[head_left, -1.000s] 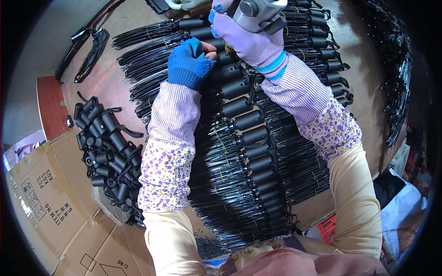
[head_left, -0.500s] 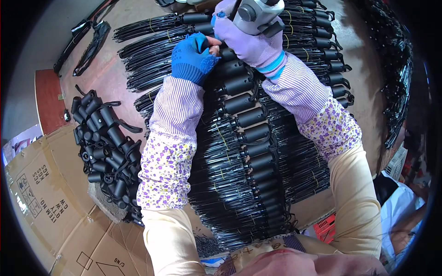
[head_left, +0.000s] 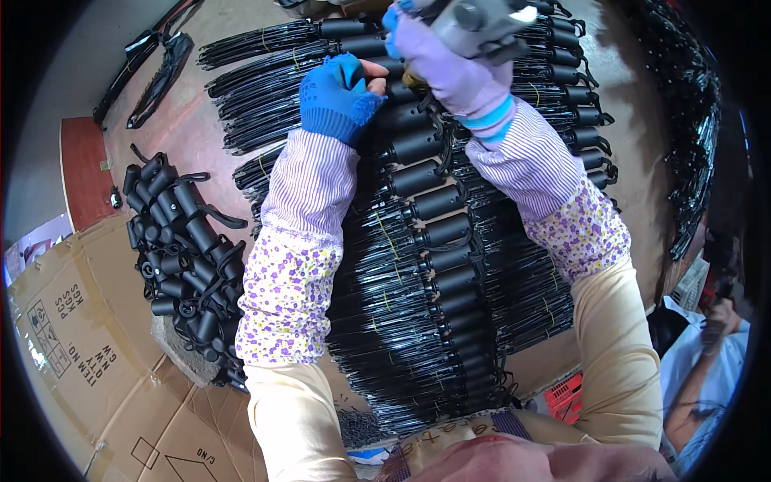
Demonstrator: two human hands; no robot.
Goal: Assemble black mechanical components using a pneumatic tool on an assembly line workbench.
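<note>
Brown counter (head_left: 193,136) is spreading out below me, almost covered by rows of black handles with long thin wire bundles (head_left: 418,265) lying side by side. Cardboard boxes (head_left: 88,361) are sitting at my lower left, next to a loose heap of black tubes (head_left: 181,257).

My left hand (head_left: 337,96), in a blue glove, is pinching closed on one black handle (head_left: 405,112) in the top rows. My right hand (head_left: 450,60), in a lilac glove, is gripping a grey power tool (head_left: 482,20) just above that same handle, touching my left fingertips.

I am judging the risk: the tool is working right beside my left fingers, so a slip could nick them. My sleeves are resting across the rows and could drag them crooked.
</note>
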